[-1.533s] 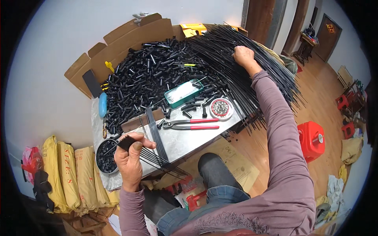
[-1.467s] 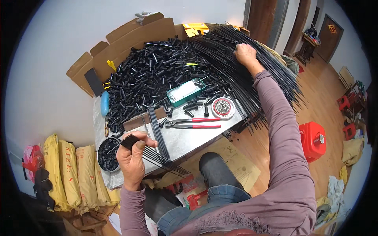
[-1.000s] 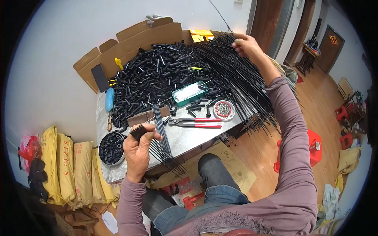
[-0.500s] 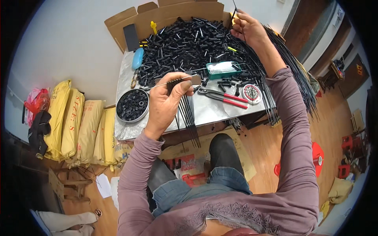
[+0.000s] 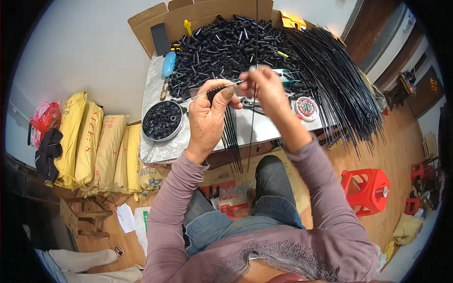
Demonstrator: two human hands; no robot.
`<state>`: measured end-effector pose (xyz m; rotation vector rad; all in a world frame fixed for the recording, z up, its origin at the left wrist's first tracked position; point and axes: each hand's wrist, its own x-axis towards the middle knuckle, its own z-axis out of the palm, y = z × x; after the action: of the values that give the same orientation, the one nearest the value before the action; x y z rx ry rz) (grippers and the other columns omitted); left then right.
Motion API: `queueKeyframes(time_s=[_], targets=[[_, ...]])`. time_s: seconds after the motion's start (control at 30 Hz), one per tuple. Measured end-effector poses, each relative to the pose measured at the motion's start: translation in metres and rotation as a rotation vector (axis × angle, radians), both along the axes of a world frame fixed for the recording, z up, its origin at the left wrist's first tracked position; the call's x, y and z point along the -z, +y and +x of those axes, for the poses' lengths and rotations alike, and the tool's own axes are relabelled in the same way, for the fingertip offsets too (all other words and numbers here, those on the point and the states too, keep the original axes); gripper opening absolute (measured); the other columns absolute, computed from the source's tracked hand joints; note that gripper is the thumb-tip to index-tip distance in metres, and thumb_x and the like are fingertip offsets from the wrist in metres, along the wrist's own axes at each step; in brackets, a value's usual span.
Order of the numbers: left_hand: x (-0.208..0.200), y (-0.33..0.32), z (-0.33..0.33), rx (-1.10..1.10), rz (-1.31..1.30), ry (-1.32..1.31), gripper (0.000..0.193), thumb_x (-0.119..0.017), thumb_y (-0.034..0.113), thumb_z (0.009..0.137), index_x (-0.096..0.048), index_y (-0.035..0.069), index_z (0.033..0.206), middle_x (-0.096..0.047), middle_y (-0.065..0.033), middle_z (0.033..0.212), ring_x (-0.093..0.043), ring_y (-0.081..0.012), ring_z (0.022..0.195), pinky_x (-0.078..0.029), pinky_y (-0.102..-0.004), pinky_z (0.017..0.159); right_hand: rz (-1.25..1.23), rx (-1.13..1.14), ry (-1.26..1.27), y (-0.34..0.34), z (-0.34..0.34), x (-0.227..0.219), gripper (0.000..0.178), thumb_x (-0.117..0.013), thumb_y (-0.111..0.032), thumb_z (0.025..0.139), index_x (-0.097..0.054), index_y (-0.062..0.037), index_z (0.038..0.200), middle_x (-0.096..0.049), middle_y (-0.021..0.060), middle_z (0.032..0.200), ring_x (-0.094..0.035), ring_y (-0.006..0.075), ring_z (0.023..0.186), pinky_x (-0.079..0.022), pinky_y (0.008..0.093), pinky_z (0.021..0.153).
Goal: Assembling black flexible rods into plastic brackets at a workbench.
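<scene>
My left hand [image 5: 205, 125] is closed around a thin metal needle [image 5: 235, 83], pinched between thumb and fingers. Several long thin black rods [image 5: 230, 139] hang side by side from that needle, their lower ends over the table's front edge. My right hand [image 5: 270, 92], smeared by motion, meets the needle's right tip. In its closed fingers is a single long black rod [image 5: 251, 129], upright, running far above and below the hand. Behind the right hand, pliers [image 5: 248, 103] and a teal tray [image 5: 288, 81] are partly hidden.
A heap of short black tubes [image 5: 212, 52] covers the table's back before a cardboard wall. More black rods [image 5: 339, 70] overhang its right side. A bowl of small black parts [image 5: 162, 121] and a round tub [image 5: 306, 109] flank my hands. A red stool [image 5: 365, 191] stands right.
My right hand has come down and left from the rod bundle at the upper right, bringing a black rod to the needle's tip. The left hand keeps its hold, shifting slightly right.
</scene>
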<state>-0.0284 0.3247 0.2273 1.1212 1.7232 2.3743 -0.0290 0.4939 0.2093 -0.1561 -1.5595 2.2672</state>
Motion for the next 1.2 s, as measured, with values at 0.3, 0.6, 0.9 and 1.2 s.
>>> queueKeyframes(time_s=[0.3,0.6,0.9,1.2], targets=[[0.001,0.01,-0.002,-0.018,-0.008,0.028,0.025,-0.057,0.024,0.095,-0.06,0.0,0.103,-0.061,-0.0037,0.076,-0.059,-0.0112,0.071,-0.049,-0.0243,0.067,0.815,0.356,0.13,-0.03,0.05,0.078,0.018,-0.065,-0.018,0.084,-0.06,-0.0026,0.092,-0.062,0.0082,0.093,-0.06,0.0189,0.074,-0.049,0.0315,0.066],[-0.001,0.012,0.001,-0.072,0.016,-0.05,0.022,-0.06,0.021,0.094,-0.061,0.002,0.103,-0.062,-0.0032,0.077,-0.059,-0.0109,0.069,-0.05,-0.0232,0.065,0.792,0.327,-0.056,-0.03,0.054,0.02,0.015,-0.065,-0.016,0.084,-0.063,-0.0031,0.092,-0.063,0.0079,0.076,-0.055,0.0158,0.057,-0.045,0.0302,0.055],[-0.002,0.013,-0.002,-0.103,0.014,-0.084,0.022,-0.061,0.023,0.093,-0.062,0.003,0.104,-0.063,-0.0031,0.078,-0.061,-0.0106,0.071,-0.05,-0.0231,0.066,0.716,0.308,0.162,-0.039,0.064,0.017,0.01,-0.064,-0.006,0.085,-0.064,0.0,0.094,-0.064,0.0079,0.08,-0.06,0.0125,0.064,-0.048,0.0262,0.058],[-0.001,0.011,-0.003,-0.105,0.025,-0.082,0.022,-0.061,0.022,0.093,-0.062,0.003,0.104,-0.062,-0.0026,0.078,-0.06,-0.0101,0.072,-0.05,-0.0235,0.068,0.736,0.29,0.165,-0.042,0.06,0.022,0.01,-0.064,-0.006,0.085,-0.064,-0.0006,0.094,-0.065,0.0082,0.081,-0.061,0.0131,0.066,-0.048,0.0265,0.058]])
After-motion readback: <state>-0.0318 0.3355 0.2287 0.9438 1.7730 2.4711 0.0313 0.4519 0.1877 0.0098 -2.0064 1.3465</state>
